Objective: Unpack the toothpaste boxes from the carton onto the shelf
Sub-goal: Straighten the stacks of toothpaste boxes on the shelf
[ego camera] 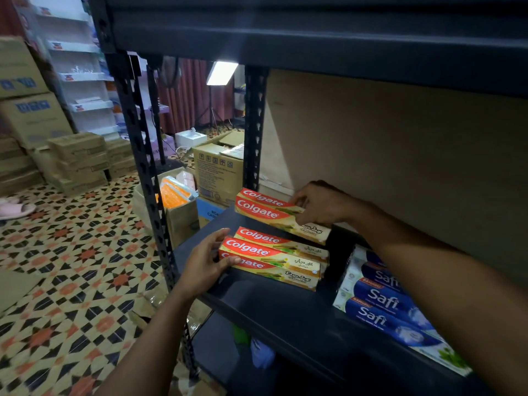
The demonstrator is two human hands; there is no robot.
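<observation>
Red and cream Colgate toothpaste boxes lie on the dark metal shelf (285,312). My left hand (204,264) grips the left end of the front stack of Colgate boxes (271,260), thumb on the front face and fingers over the top. My right hand (321,205) holds the right part of the rear stack of Colgate boxes (265,211), fingers curled over its top edge, further back on the same shelf. Each stack is two boxes high. The carton the boxes came from cannot be singled out.
Blue Safi toothpaste boxes (383,304) fill the shelf's right side. A brown board (400,155) backs the shelf. Beyond the black upright post (145,178) several open cartons (218,170) stand on the patterned tile floor, with stacked cartons (77,161) at the far left.
</observation>
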